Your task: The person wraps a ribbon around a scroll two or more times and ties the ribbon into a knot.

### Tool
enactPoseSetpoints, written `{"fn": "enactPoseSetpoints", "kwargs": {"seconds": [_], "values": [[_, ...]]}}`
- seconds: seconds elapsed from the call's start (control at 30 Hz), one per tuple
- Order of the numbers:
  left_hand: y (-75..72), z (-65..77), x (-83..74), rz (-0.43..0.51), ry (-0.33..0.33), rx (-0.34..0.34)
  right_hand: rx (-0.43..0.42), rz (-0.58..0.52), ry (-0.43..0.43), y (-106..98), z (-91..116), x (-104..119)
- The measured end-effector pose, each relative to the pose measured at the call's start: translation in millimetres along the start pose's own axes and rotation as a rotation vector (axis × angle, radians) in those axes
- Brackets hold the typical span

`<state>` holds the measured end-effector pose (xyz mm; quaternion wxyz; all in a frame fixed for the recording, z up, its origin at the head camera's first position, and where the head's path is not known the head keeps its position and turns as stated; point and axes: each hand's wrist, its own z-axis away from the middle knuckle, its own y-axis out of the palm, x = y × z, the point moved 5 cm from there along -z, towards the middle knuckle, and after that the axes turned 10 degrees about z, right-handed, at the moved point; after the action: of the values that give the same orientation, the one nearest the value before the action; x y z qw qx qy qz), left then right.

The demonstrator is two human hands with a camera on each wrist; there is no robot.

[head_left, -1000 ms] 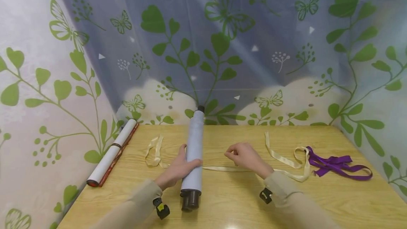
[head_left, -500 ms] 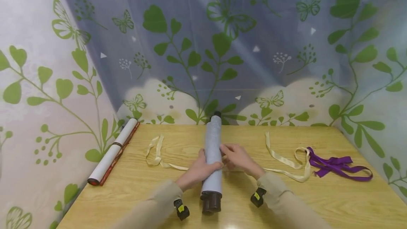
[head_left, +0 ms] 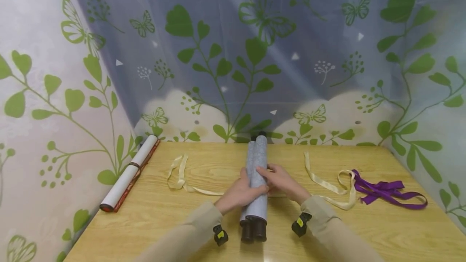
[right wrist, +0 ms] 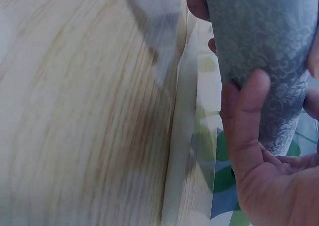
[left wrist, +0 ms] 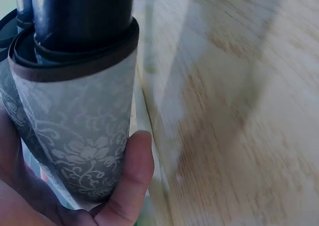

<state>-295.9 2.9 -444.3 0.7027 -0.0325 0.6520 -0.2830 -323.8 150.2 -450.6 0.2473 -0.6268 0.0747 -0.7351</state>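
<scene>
A grey-blue patterned scroll [head_left: 257, 169] with dark rod ends [head_left: 254, 229] lies lengthwise at the middle of the wooden table [head_left: 164, 221], showing two rolls side by side. My left hand [head_left: 238, 193] grips it from the left; in the left wrist view the thumb [left wrist: 132, 176] wraps the scroll [left wrist: 75, 126]. My right hand [head_left: 282, 182] grips it from the right, and in the right wrist view its fingers [right wrist: 244, 126] curl on the scroll [right wrist: 264, 36]. A cream ribbon [head_left: 182, 175] runs under the scroll and shows as the pale ribbon [right wrist: 187, 136] on the table.
A white rolled scroll [head_left: 127, 175] lies along the table's left edge by the curtain. Another cream ribbon [head_left: 329, 185] and a purple ribbon [head_left: 382, 191] lie in loose loops at the right. A leaf-and-butterfly curtain closes off the back and sides.
The scroll has shifted right to the table's middle and now shows two rolls. My right hand left the cream ribbon and came onto the scroll beside my left hand.
</scene>
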Motion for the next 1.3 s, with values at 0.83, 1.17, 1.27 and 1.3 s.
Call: {"fn": "enactPoseSetpoints", "kwargs": {"seconds": [0.83,1.17,1.27,1.3], "values": [[5.8,-7.0,-4.6,-0.151,0.015,-0.025,0.022,0.034,-0.014,-2,-3,1],[15.1,-9.5,-5.2,-0.280,0.026,-0.041,-0.037,0.191,0.013,-7,-4,-5],[17.8,-10.2,-5.7,-0.339,0.027,-0.049,-0.047,0.208,0.013,-8,-3,-6],[18.6,-10.1,-5.9,-0.347,0.028,-0.048,-0.058,0.231,0.007,-8,-4,-6]]}}
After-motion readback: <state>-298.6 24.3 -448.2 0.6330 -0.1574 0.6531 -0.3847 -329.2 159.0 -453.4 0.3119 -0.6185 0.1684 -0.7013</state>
